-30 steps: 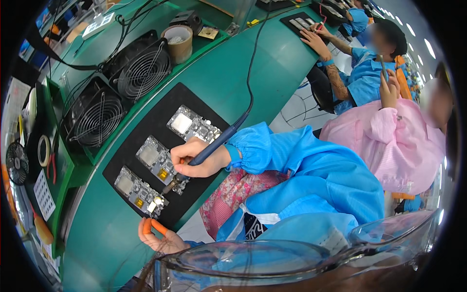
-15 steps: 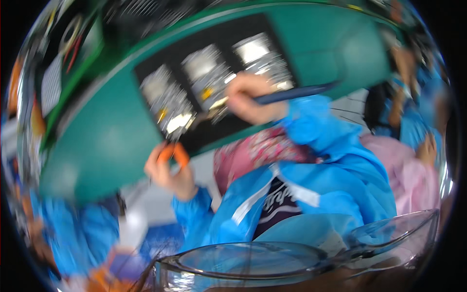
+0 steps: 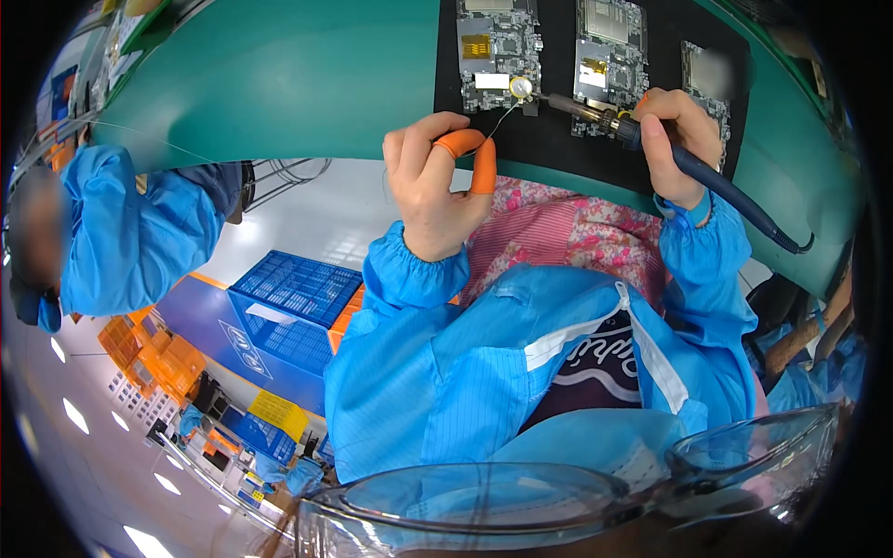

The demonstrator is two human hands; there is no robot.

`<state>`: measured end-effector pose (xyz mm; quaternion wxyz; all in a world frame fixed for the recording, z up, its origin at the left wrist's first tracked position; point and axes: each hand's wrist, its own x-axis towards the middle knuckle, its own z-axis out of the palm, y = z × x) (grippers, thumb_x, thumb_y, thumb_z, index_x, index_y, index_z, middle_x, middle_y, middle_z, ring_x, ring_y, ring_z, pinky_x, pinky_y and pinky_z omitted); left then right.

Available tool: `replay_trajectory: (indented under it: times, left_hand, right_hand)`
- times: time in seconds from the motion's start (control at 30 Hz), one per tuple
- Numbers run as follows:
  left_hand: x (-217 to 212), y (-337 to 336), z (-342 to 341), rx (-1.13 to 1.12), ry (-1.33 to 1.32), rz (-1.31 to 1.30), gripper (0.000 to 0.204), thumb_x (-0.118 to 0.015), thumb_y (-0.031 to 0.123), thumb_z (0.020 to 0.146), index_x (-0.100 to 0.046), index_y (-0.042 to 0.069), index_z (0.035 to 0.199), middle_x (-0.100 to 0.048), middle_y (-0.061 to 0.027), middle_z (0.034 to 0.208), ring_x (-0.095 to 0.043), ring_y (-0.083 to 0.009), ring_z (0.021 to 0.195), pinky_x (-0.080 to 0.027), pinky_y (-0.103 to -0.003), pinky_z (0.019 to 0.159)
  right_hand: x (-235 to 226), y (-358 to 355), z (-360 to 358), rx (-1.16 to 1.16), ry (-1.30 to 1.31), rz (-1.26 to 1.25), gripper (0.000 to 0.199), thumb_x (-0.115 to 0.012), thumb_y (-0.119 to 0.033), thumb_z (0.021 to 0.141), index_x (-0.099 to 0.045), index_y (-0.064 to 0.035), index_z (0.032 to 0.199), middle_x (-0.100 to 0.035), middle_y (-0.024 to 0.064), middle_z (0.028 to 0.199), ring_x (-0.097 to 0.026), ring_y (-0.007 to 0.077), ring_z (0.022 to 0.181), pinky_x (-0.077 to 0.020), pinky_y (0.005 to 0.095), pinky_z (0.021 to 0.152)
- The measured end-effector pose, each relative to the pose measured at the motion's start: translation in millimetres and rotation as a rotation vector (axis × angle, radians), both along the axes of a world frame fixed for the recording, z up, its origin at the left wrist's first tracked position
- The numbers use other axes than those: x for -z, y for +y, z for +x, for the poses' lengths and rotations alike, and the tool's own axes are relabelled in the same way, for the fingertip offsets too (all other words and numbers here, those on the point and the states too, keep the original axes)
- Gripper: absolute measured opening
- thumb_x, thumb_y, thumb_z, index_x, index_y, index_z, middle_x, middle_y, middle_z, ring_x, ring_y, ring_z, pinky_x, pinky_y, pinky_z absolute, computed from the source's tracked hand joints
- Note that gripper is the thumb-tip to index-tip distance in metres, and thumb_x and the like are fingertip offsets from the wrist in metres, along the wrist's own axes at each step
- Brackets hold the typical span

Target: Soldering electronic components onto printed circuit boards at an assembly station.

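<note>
My left hand [image 3: 430, 181] wears orange finger cots on two fingers, and its thumb and forefinger pinch a thin silvery solder wire [image 3: 505, 118]. The wire runs up to the lower edge of the leftmost circuit board [image 3: 505, 56], beside a round metallic part [image 3: 521, 87]. In my right hand [image 3: 681, 139] is a soldering iron [image 3: 716, 179] with a dark blue handle. Its tip points left and meets or nearly meets that round part's edge; I cannot tell if they touch. A middle board [image 3: 609, 70] and a right board [image 3: 699, 74] lie alongside, the right one partly behind my hand.
The boards rest on a black mat [image 3: 549, 139] on a green worktop [image 3: 307, 84]. The iron's cord trails right. Below the worktop edge stands a blue crate [image 3: 293, 288]. A person in a blue smock [image 3: 139, 232] sits at the left.
The view has swung and sharpened from a blur. My right hand's iron now reaches the lower edge of the leftmost board, close to the wire in my left hand.
</note>
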<state>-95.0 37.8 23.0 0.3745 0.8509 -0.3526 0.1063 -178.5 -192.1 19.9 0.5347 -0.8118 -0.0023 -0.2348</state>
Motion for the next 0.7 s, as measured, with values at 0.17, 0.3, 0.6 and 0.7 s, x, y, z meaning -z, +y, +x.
replay_trajectory:
  times: [0.17, 0.3, 0.6, 0.7]
  left_hand:
    - [6.6, -2.8, 0.6, 0.024, 0.007, 0.003, 0.021, -0.071, -0.004, 0.056, -0.060, 0.004, 0.073, -0.058, -0.0058, 0.088, -0.049, -0.0238, 0.079, -0.041, -0.031, 0.066]
    - [10.5, -4.6, 0.1, 0.025, 0.011, 0.018, 0.022, -0.070, -0.005, 0.056, -0.061, 0.004, 0.073, -0.058, -0.0057, 0.089, -0.049, -0.0233, 0.079, -0.040, -0.031, 0.066]
    - [14.0, -6.5, 1.1, 0.038, 0.000, 0.016, 0.020, -0.071, -0.003, 0.058, -0.061, 0.004, 0.073, -0.058, -0.0052, 0.088, -0.049, -0.0233, 0.079, -0.041, -0.030, 0.065]
    - [16.6, -8.7, 2.5, 0.044, -0.011, 0.013, 0.020, -0.072, -0.003, 0.058, -0.061, 0.005, 0.073, -0.058, -0.0048, 0.088, -0.049, -0.0230, 0.079, -0.041, -0.030, 0.065]
  right_hand:
    - [-4.7, 1.6, 2.6, -0.031, 0.054, -0.031, 0.006, -0.055, -0.003, 0.076, -0.052, -0.0012, 0.071, -0.052, 0.0057, 0.060, -0.051, 0.0137, 0.048, -0.0377, 0.0226, 0.045]
    - [-6.6, 4.3, 6.1, -0.056, 0.077, -0.106, 0.006, -0.055, -0.003, 0.075, -0.051, -0.0010, 0.070, -0.052, 0.0058, 0.058, -0.051, 0.0138, 0.047, -0.0377, 0.0226, 0.044]
    - [-5.3, 5.1, 7.2, -0.063, 0.020, -0.126, 0.006, -0.056, -0.002, 0.072, -0.051, -0.0009, 0.069, -0.051, 0.0060, 0.056, -0.050, 0.0146, 0.045, -0.0381, 0.0235, 0.043]
    - [-4.5, 4.6, 8.2, -0.063, -0.009, -0.182, 0.006, -0.056, -0.003, 0.072, -0.051, -0.0010, 0.069, -0.050, 0.0056, 0.055, -0.050, 0.0148, 0.044, -0.0383, 0.0235, 0.043]
